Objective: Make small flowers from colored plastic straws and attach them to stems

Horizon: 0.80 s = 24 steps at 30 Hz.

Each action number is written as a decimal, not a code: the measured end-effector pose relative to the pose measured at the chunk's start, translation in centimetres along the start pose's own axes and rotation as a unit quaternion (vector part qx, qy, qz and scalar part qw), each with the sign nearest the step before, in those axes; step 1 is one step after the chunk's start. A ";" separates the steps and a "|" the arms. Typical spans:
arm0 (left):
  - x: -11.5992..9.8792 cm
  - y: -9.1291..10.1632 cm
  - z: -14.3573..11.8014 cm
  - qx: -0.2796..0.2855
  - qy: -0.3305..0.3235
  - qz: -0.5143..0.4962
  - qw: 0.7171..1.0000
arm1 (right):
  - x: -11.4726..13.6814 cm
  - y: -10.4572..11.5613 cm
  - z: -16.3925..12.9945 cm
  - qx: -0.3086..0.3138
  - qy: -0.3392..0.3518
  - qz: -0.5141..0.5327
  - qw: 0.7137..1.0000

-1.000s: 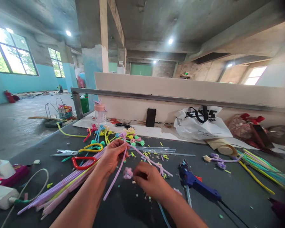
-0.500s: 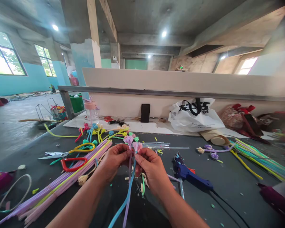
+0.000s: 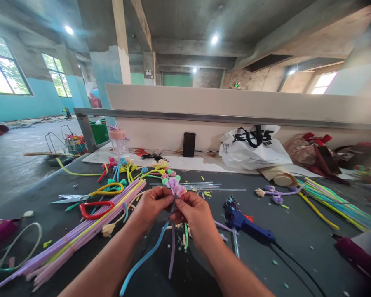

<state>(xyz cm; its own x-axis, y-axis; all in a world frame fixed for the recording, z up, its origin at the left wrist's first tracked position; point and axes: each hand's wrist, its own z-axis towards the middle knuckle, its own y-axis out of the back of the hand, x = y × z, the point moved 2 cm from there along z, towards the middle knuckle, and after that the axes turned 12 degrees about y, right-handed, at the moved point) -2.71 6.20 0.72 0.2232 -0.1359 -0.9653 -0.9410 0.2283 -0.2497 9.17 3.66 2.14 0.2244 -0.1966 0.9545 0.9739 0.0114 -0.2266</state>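
Observation:
Over the dark tabletop, my left hand and my right hand meet, thumbs and fingertips pinched close together. At the left fingertips is a purple fuzzy pipe cleaner flower; at the right ones, a pink pipe cleaner flower. The two heads press against each other. Below my hands hang a blue pipe cleaner stem, curving left, and a shorter purple stem. My fingers hide where the stems meet the heads.
Scissors and a bundle of pipe cleaners lie left. Finished coloured flowers sit behind. A blue glue gun with a black cord rests right, near clear glue sticks. A phone leans against the back board.
The two flower heads have come together from slightly apart. The blue stem's lower end has swung left, and the purple stem now hangs to its right.

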 end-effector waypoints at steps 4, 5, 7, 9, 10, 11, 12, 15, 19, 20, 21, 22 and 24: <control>-0.1 0.0 -0.1 0.001 0.004 0.003 1.000 | -0.3 0.2 0.2 0.000 0.029 -0.084 0.996; -0.1 0.0 -0.1 -0.001 0.004 0.002 1.000 | -0.2 0.2 0.2 -0.001 0.041 -0.116 0.992; -0.2 -0.1 -0.2 -0.003 0.003 -0.001 1.000 | -0.2 0.3 0.2 -0.002 0.063 -0.180 0.982; -0.2 -0.2 -0.3 -0.002 0.011 -0.012 1.000 | -0.1 0.5 0.2 -0.002 0.067 -0.222 0.973; -0.2 -0.3 -0.3 0.000 0.018 -0.021 1.000 | -0.1 0.5 0.2 0.001 0.067 -0.235 0.970; -0.2 -0.3 -0.4 0.002 0.026 -0.031 0.999 | -0.1 0.6 0.1 0.005 0.071 -0.248 0.966; -0.2 -0.4 -0.5 0.004 0.034 -0.042 0.999 | 0.0 0.7 0.1 0.009 0.081 -0.268 0.960; -0.2 -0.6 -0.6 0.019 0.052 -0.064 0.996 | 0.5 1.0 -0.1 0.008 0.145 -0.377 0.915; -0.2 -0.8 -0.7 0.018 0.078 -0.098 0.992 | 1.2 1.3 -0.5 0.009 0.203 -0.509 0.837; -0.3 -0.8 -0.7 0.019 0.081 -0.109 0.991 | 1.3 1.3 -0.5 0.014 0.213 -0.523 0.825; -0.3 -0.9 -0.8 0.026 0.081 -0.121 0.989 | 1.4 1.3 -0.6 0.020 0.225 -0.530 0.817; -0.3 -1.0 -0.8 0.039 0.080 -0.131 0.987 | 1.5 1.2 -0.6 0.027 0.239 -0.532 0.812; -0.4 -1.3 -0.8 0.069 0.076 -0.144 0.984 | 1.5 1.2 -0.5 0.045 0.269 -0.520 0.809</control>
<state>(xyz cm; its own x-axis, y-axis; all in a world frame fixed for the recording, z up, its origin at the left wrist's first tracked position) -1.82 5.22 1.47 0.4250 -0.3538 -0.8332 -0.7989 0.2862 -0.5290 10.63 2.90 3.20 -0.7418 -0.5443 0.3917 0.6308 -0.3683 0.6830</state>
